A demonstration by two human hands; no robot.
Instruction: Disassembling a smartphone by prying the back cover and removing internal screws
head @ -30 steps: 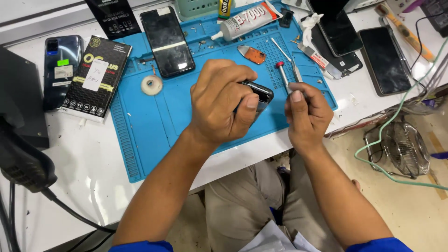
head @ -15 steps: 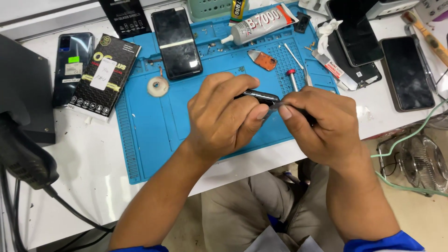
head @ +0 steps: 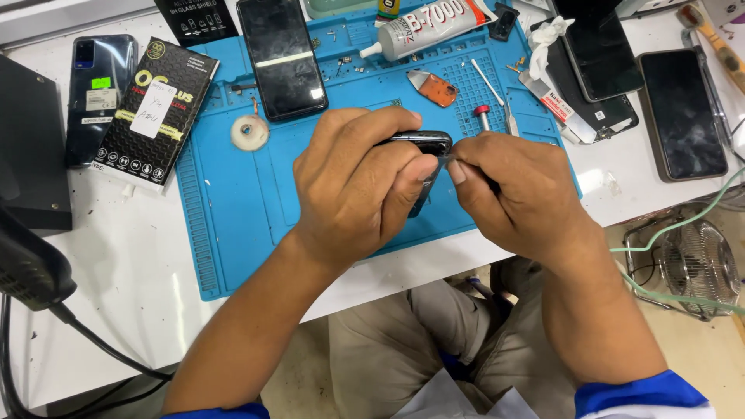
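Above the blue repair mat [head: 233, 209], the left hand [head: 353, 190] grips a black phone [head: 423, 142] on edge. Right hand [head: 516, 194] fingers [head: 459, 171] pinch a thin tool at its corner

**Clutter around the blue mat**

A glue tube [head: 434, 22] lies along the blue mat's [head: 233, 225] far edge, a tape roll [head: 250, 133] near its left edge (well worn), a dark phone [head: 683, 112] by the table's [head: 116, 264] right edge.
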